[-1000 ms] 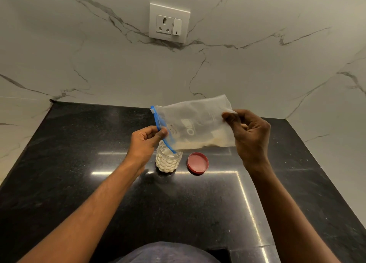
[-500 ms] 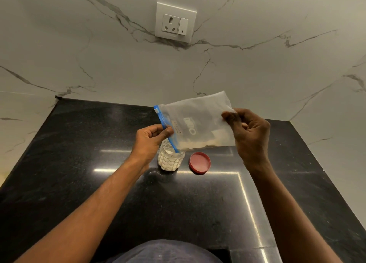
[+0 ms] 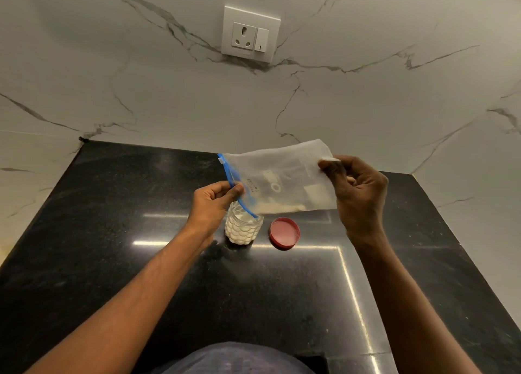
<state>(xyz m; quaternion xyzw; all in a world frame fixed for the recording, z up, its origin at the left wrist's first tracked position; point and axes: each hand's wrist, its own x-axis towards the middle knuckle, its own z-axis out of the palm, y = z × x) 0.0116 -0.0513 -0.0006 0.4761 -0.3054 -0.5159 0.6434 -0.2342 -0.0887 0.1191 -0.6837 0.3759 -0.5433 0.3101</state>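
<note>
A clear zip bag with a blue seal strip is held sideways above the black counter, with a little pale powder lying along its lower edge. My left hand pinches the blue strip at the bag's open end. My right hand grips the bag's closed end, a bit higher. The bag's lower open corner hangs just over the mouth of a clear textured jar that is largely full of white powder. The jar's red lid lies flat on the counter just to the jar's right.
The black polished counter is boxed in by marble walls behind and on both sides. A white socket with a switch sits on the back wall. A grey cloth shows at the bottom edge of the view.
Both hands keep the same hold on the bag over the jar. The bag's open end has tipped slightly lower toward the jar mouth, and the view has shifted a little.
</note>
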